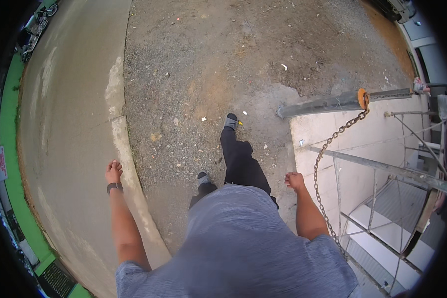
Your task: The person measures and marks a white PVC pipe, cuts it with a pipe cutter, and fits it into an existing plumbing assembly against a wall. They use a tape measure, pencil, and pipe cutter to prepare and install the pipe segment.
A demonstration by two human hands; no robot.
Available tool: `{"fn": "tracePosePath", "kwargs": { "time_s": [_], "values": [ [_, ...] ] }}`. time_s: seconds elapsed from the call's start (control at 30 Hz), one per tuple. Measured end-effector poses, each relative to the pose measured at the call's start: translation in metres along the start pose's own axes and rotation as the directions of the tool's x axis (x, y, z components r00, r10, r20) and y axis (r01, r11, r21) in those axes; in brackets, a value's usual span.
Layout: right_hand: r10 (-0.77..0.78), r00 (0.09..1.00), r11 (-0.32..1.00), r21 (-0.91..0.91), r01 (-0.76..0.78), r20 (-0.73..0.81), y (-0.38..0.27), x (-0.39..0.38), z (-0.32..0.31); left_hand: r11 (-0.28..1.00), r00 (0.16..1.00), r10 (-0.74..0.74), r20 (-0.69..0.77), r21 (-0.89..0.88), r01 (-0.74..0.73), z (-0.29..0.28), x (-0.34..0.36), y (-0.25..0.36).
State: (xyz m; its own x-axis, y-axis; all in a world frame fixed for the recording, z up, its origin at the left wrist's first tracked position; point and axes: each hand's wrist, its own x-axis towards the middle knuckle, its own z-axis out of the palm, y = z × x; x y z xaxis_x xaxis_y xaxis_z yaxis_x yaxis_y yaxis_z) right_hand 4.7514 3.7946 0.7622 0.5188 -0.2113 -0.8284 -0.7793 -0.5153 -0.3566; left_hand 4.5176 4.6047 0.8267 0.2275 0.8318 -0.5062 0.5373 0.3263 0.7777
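My left hand (113, 172) hangs out over the concrete strip, fingers curled loosely in, and nothing shows in it. A dark band (114, 187) circles that wrist. On the other side my right hand (295, 181) is half closed beside my hip, with nothing visible in its fingers. Nearest to it is a rusty chain (321, 158), which hangs apart from the hand, down from a grey metal post (328, 105) with an orange cap (362, 98). Below me are my dark trousers (241, 161) and grey footwear (231, 121), one foot ahead of the other.
Gravelly ground (184, 99) meets a raised-looking concrete strip (74, 109) on the left. At right stand a pale slab (328, 129) and a metal frame (372, 162). A motorcycle (35, 32) is far left, near a green edge (8, 129) with a sign (0, 163).
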Motion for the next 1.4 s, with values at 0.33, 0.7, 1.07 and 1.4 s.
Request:
{"fn": "tracePosePath", "kwargs": {
  "time_s": [0.33, 0.7, 1.07, 1.4],
  "values": [
    [-0.155, 0.987, 0.943, -0.293, 0.157, 0.031, -0.301, 0.181, -0.058, 0.856, 0.812, -0.439, 0.383, 0.454, 0.249, 0.411, 0.008, 0.097],
    [-0.292, 0.904, 0.895, 0.245, 0.373, -0.312, -0.642, 0.374, -0.224, -0.219, 0.362, -0.455, 0.813, 0.292, -0.931, 0.823, 0.107, 0.308],
    [0.485, 0.847, 0.649, 0.738, -0.183, -0.216, -0.557, 0.462, -0.351, 0.38, 0.449, 0.164, 0.879, 0.363, -0.851, 1.466, 0.134, 0.68],
    [0.438, 0.855, 0.353, 0.821, -0.448, 0.278, -0.623, 0.644, -0.588, 0.17, 0.478, -0.526, 0.703, 0.638, -0.751, 1.737, -0.082, 0.603]
  ]
}}
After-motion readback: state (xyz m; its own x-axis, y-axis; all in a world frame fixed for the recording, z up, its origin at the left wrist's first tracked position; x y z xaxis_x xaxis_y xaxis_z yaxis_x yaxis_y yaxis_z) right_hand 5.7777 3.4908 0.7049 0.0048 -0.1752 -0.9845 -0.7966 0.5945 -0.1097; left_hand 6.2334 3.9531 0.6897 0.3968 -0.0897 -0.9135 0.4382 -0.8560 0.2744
